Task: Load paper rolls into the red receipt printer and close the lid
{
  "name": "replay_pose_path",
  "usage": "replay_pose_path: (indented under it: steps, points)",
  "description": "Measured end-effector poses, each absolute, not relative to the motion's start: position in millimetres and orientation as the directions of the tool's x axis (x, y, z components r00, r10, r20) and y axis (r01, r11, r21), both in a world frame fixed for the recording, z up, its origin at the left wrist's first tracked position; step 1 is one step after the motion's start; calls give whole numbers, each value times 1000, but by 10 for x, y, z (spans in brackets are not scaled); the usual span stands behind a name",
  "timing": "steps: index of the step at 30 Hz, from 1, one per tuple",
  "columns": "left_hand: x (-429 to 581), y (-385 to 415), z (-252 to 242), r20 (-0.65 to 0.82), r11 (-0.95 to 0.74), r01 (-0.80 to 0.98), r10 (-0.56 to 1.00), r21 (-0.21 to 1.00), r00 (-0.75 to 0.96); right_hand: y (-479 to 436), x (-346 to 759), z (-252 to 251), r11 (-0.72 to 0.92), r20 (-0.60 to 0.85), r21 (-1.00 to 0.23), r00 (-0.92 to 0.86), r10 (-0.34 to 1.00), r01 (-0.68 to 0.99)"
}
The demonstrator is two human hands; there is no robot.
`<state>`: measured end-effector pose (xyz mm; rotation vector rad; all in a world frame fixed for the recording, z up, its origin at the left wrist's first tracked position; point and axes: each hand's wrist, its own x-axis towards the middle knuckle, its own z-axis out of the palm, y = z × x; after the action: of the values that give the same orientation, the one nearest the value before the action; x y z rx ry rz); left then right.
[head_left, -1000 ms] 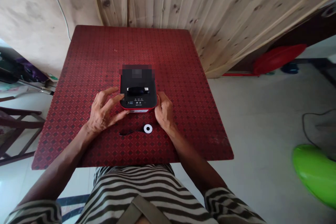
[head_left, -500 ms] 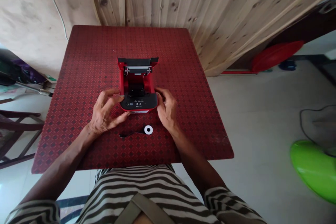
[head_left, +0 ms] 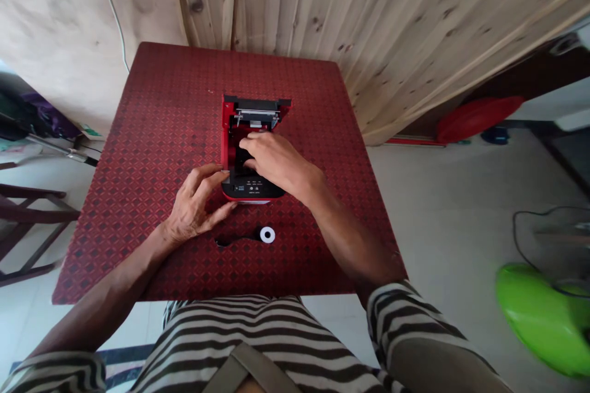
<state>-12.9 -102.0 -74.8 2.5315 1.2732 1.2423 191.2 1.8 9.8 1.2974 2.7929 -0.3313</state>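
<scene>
A red and black receipt printer [head_left: 255,191] stands on the table with its lid [head_left: 258,105] raised at the back. My left hand [head_left: 191,206] grips its front left corner, fingers on the top edge and thumb low at the front. My right hand [head_left: 281,163] reaches over the right side into the paper compartment, its fingers curled down. Whatever lies between those fingertips is dark and partly hidden. Nearer to me, a small white-ended paper roll [head_left: 273,234] lies on its side, a dark strip [head_left: 237,239] trailing to the left.
The red patterned table [head_left: 170,104] stands against a wooden plank wall [head_left: 295,0]. A pale cable [head_left: 113,9] hangs on the wall at the left. Beside the table are a dark wooden chair [head_left: 34,215] on the left and a green plastic thing [head_left: 539,313] on the right floor.
My right hand has left the printer's right side and moved up and left into the open compartment. My left hand keeps its hold on the corner. The view has shifted slightly.
</scene>
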Motion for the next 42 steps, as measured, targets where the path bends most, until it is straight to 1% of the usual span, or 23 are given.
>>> replay_pose_path:
  steps: [3, 6, 10, 14, 17, 19, 21, 23, 25, 27, 29, 30, 32, 34, 36, 38, 42]
  points:
    - [-133, -1015, -757, 638, -659, 654, 693, 372, 336, 60, 1883, 136, 628, -198, -158, -647, 736, 762]
    - [-139, -1014, -754, 643, -661, 661, 686, 356, 340, 84, 1899, 160, 635, -209, -151, -652, 729, 758]
    - [-137, -1013, -750, 649, -664, 661, 680, 348, 342, 40, 1937, 203, 646, -143, -141, -662, 736, 750]
    - [-135, -1008, -752, 657, -664, 656, 679, 357, 329, -64, 1987, 218, 615, -56, -134, -625, 778, 777]
    - [-135, -1005, -745, 649, -658, 660, 686, 362, 328, -120, 2044, 167, 602, 20, -167, -608, 794, 781]
    - [-131, -1005, -737, 638, -657, 659, 693, 367, 336, -142, 2095, 135, 599, 78, -230, -599, 797, 767]
    - [-125, -1005, -730, 631, -659, 654, 696, 372, 342, -162, 2166, 143, 599, 164, -321, -579, 798, 734]
    - [-121, -1005, -727, 634, -662, 649, 694, 376, 341, -192, 2282, 196, 614, 271, -433, -554, 787, 661]
    - [-119, -1001, -726, 638, -664, 645, 692, 378, 338, -240, 2464, 261, 618, 352, -560, -517, 780, 552]
    - [-119, -994, -728, 644, -671, 639, 685, 375, 341, -305, 2709, 273, 562, 377, -703, -441, 815, 436]
    - [-117, -989, -730, 649, -678, 633, 679, 374, 344, -376, 2979, 180, 442, 351, -826, -295, 889, 350]
    - [-116, -988, -730, 653, -681, 629, 675, 375, 342, -410, 3104, 90, 378, 326, -868, -205, 923, 322]
    - [-110, -993, -727, 660, -683, 625, 672, 379, 335, -472, 3300, -158, 266, 266, -916, -42, 963, 300]
    - [-102, -1007, -716, 668, -679, 631, 670, 376, 323, -529, 3394, -444, 168, 192, -936, 48, 980, 310]
    - [-91, -1026, -699, 669, -670, 643, 673, 371, 315, -583, 3393, -700, 85, 120, -943, 89, 989, 322]
    - [-77, -1044, -682, 668, -665, 648, 676, 370, 312, -627, 3336, -884, 35, 78, -944, 119, 990, 328]
    - [-50, -1060, -663, 672, -656, 659, 678, 368, 299, -648, 3244, -1024, 27, 82, -933, 137, 987, 358]
